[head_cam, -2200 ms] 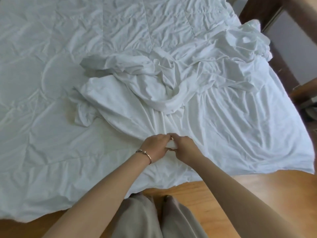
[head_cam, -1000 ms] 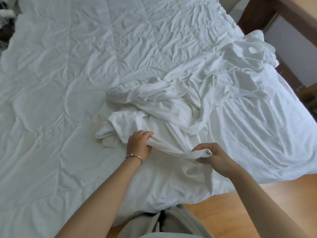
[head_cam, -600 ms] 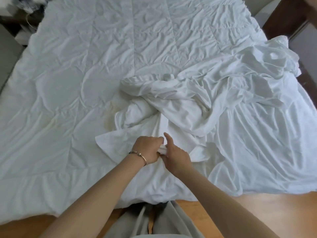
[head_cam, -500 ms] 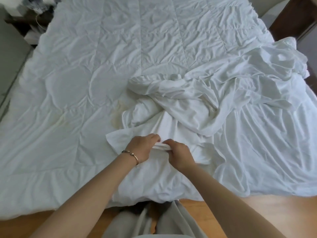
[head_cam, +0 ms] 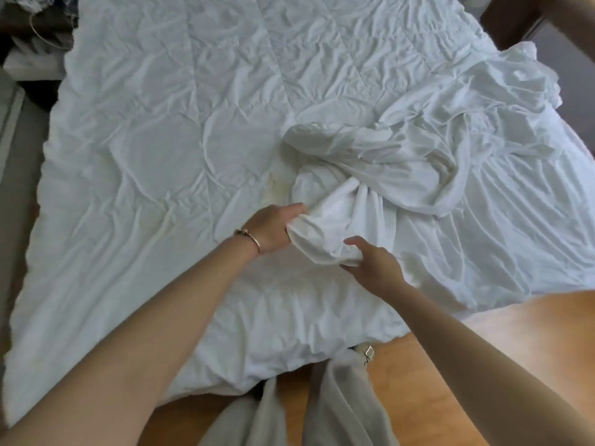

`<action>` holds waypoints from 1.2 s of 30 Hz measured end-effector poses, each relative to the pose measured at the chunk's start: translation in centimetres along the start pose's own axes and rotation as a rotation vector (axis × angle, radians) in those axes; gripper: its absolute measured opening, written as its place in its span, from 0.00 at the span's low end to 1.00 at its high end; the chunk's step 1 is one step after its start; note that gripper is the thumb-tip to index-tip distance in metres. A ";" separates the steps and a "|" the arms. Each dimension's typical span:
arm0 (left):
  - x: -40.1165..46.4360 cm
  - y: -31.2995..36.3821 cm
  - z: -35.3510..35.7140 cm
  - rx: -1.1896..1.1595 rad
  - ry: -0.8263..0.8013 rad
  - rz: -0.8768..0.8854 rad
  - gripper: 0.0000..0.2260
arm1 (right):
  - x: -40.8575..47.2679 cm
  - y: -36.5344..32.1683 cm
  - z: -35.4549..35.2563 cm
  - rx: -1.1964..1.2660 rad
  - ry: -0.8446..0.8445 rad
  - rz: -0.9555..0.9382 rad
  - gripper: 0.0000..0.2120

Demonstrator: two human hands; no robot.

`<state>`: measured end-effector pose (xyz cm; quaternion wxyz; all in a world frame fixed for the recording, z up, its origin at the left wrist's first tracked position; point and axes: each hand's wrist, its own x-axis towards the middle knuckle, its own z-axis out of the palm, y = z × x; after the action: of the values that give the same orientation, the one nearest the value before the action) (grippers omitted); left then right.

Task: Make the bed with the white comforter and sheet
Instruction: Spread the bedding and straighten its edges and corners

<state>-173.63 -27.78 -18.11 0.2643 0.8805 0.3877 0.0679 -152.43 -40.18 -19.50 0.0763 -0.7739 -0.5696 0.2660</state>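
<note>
Sheet (head_cam: pixel 402 175) cloth, white and bunched up, is held by both hands near the front edge of the bed. The left hand (head_cam: pixel 273 228) has its fingers curled tight around a bunch of it, and a thin bracelet (head_cam: pixel 249 238) sits on that wrist. The right hand (head_cam: pixel 373 262) is just beside the left one and pinches the same fold of cloth between thumb and fingers. A short piece of the sheet is pulled between the two hands. From there the sheet runs back in a twisted heap toward the middle of the bed, then spreads out flat over the right side and hangs down over the edge. Under it lies the white comforter (head_cam: pixel 167 149), spread wide across the bed, with lots of wrinkles and stitched lines. Its front edge hangs over the near side of the bed. A wooden floor (head_cam: pixel 483 342) shows below on the right. Light grey trousers (head_cam: pixel 338 403) show at the bottom, right up against the comforter edge. Dark furniture (head_cam: pixel 512 24) stands at the top right corner
</note>
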 end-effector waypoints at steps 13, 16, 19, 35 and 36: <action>-25.3 -10.7 7.7 0.031 -0.780 -0.308 0.35 | -3.7 -8.3 15.9 -0.433 -0.767 -0.057 0.37; -25.4 -9.3 10.8 -0.154 -0.903 -0.408 0.31 | -3.7 -7.8 17.1 -0.374 -0.860 0.010 0.38; -24.1 -10.3 9.6 -0.277 -0.584 -0.515 0.16 | -3.6 -9.0 17.6 -0.327 -0.609 -0.101 0.26; -19.2 -25.0 5.0 -0.312 -0.223 -0.534 0.18 | -7.4 -27.8 30.4 -0.178 -0.203 0.095 0.51; -20.6 -25.7 4.2 -0.381 -0.148 -0.543 0.16 | -7.3 -28.9 31.4 -0.187 -0.165 0.163 0.50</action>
<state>-203.06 -29.94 -33.24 0.4601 0.6824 0.5680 0.0021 -193.95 -42.92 -31.59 -0.0649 -0.7968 -0.5315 0.2800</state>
